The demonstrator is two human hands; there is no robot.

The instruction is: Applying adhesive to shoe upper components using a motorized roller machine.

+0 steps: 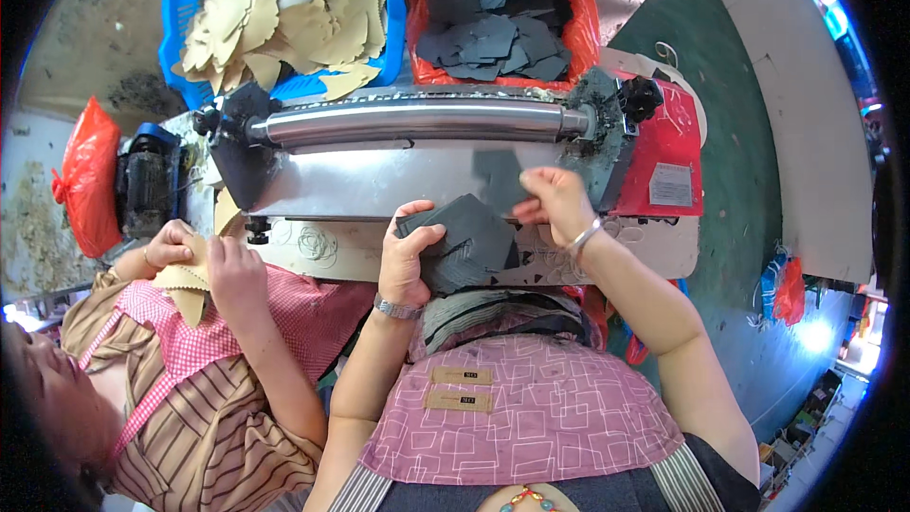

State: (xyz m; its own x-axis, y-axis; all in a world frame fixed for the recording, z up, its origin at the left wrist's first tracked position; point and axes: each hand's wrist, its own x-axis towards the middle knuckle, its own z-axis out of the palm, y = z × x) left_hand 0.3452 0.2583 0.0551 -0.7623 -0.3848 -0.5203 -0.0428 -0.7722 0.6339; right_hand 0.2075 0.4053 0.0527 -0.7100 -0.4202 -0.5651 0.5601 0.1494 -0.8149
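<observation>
My left hand, a watch on its wrist, is closed round a stack of dark grey cut sheet pieces, held tilted in front of the machine; its thumb lies on top. My right hand, wearing a silver bangle, pinches the edge of one dark grey piece, slightly blurred by motion. That piece is over the smooth metal plate of the machine. Behind the plate runs a shiny steel roller between two dark end blocks. Whether the piece touches the plate I cannot tell.
Behind the roller stand a blue basket of beige pieces and a container lined with a red bag, full of dark grey pieces. At left, a co-worker's hands hold beige pieces beside a red bag and a dark motor.
</observation>
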